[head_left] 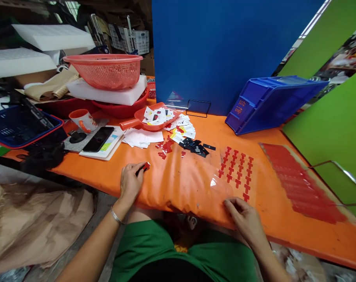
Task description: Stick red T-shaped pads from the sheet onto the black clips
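Observation:
My left hand is closed on a small black piece with a red piece at its end, just above the orange table. My right hand is at the table's front edge, thumb and fingertips together at the lower left corner of a clear sheet. Whether something thin is between them cannot be made out. Rows of red T-shaped pieces lie on that sheet. Loose red pieces and a pile of black pieces lie farther back, beside white cards.
A red scoop holds cards. Behind my left hand are a phone, a mug and a red basket. A blue bin and a red-coated board stand or lie right, near green panels.

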Demonstrator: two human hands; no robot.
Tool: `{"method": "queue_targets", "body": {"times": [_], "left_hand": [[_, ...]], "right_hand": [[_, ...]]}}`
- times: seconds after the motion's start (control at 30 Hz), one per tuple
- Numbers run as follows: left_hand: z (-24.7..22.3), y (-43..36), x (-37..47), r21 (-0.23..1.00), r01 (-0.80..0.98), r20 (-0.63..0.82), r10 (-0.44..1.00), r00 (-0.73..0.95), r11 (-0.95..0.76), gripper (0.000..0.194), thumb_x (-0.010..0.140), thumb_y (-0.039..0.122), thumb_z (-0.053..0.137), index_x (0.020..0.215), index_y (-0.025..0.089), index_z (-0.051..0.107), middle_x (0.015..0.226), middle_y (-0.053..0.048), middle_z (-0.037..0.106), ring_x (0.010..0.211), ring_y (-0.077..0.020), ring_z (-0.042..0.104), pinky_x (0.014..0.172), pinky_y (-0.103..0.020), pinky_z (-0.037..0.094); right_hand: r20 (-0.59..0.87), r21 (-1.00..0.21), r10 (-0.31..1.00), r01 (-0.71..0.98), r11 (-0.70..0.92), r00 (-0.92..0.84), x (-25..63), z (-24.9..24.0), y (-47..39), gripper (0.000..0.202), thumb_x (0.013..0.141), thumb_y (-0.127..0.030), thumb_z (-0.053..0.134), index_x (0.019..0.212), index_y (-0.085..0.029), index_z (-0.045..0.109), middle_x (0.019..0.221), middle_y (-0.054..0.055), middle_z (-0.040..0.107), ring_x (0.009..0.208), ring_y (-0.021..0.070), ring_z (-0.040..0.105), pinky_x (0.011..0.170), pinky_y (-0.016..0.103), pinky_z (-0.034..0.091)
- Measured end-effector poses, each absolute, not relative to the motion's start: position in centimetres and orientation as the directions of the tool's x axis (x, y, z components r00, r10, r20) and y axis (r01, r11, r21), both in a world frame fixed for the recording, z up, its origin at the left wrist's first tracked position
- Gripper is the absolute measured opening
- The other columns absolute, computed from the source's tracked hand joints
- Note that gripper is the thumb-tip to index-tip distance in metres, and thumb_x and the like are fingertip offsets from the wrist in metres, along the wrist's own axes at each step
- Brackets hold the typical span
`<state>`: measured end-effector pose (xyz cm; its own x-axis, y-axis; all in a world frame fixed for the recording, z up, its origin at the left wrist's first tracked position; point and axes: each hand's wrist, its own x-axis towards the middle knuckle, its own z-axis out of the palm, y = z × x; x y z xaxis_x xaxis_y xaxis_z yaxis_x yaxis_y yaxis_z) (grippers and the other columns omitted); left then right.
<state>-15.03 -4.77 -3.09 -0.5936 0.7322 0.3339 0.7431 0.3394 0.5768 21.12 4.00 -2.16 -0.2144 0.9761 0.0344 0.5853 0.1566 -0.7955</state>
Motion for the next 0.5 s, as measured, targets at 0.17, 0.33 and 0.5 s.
{"method": "queue_targets", "body": {"times": [0.17,0.33,0.5], "left_hand": [[-4.8,-4.5,-15.1,0.465,0.806,0.452,0.685,-0.572,0.366,0.031,0.082,0.015,0.048,0.102,0.020,0.071,0.101,-0.013,0.055,0.095,-0.0258,0.051,0.086,-0.042,0.044],[-5.3,-4.6,-14.6,0.468,0.827,0.566,0.613,-0.550,0.309,0.029,0.086,0.019,0.049,0.109,0.016,0.066,0.106,-0.013,0.055,0.102,-0.0260,0.050,0.091,-0.041,0.040],[-5.3,-4.9,-14.0,0.431,0.869,0.676,0.551,-0.490,0.244,0.023,0.087,0.022,0.052,0.103,0.016,0.067,0.100,-0.012,0.058,0.095,-0.0232,0.052,0.089,-0.039,0.040]], "right_hand": [[0.233,-0.652,0.913,0.643,0.402,-0.335,19.3,0.1,4.5,0.026,0.082,-0.045,0.053,0.072,-0.022,0.062,0.072,0.005,0.066,0.058,0.0178,0.055,0.058,0.030,0.045],[0.314,-0.527,0.845,0.661,0.535,-0.433,15.7,0.0,9.3,0.024,0.086,-0.034,0.049,0.073,-0.021,0.064,0.075,0.006,0.065,0.067,0.0197,0.057,0.064,0.031,0.043],[0.329,-0.421,0.863,0.759,0.497,-0.383,11.5,-1.7,15.9,0.024,0.087,-0.027,0.048,0.086,-0.018,0.070,0.092,0.011,0.067,0.092,0.0261,0.056,0.074,0.034,0.042]]}}
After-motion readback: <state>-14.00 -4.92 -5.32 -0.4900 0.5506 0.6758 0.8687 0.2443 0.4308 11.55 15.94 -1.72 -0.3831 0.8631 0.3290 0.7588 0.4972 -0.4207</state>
